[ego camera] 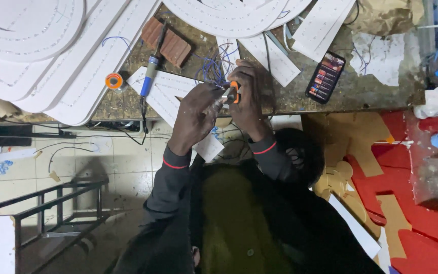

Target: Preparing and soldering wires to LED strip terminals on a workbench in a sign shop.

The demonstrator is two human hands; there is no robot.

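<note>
Orange-handled tool [233, 93] gripped between left hand [197, 112] and right hand [247, 96] over white panels [166, 94].

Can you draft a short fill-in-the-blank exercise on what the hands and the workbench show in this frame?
1. The right hand grips a small tool with ____ handles.
2. The left hand pinches thin ____ wires next to that tool.
3. The soldering iron with the blue grip lies beside a small ____ of solder.
4. The phone on the workbench has its screen ____.

Missing words: orange; blue; spool; lit
</note>
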